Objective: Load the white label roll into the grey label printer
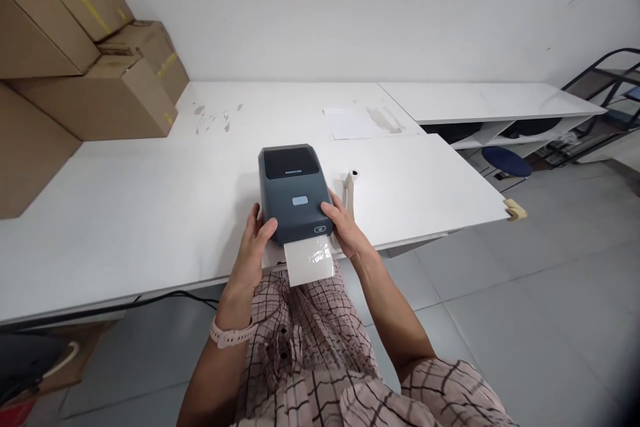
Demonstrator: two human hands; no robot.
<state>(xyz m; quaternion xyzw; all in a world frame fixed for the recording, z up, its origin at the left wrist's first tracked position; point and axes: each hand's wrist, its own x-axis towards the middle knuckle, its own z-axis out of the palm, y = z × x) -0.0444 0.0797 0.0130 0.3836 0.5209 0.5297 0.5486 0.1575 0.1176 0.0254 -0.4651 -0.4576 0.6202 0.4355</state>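
A dark grey label printer is gripped from both sides at the front part of the white table. My left hand is closed on its left side, thumb on the front left corner. On the opposite side, my right hand grips the casing, thumb on the top edge. Out of the front slot hangs a blank white label strip with a glossy patch, over the table's edge. Just right of the printer stands a small roll of paper with its tail trailing toward me. The undersides of my fingers are hidden.
Cardboard boxes are stacked at the table's back left. A white sheet lies near stains on the white table. To the right are a low shelf, a blue stool and a black metal rack. Cables run beneath the table.
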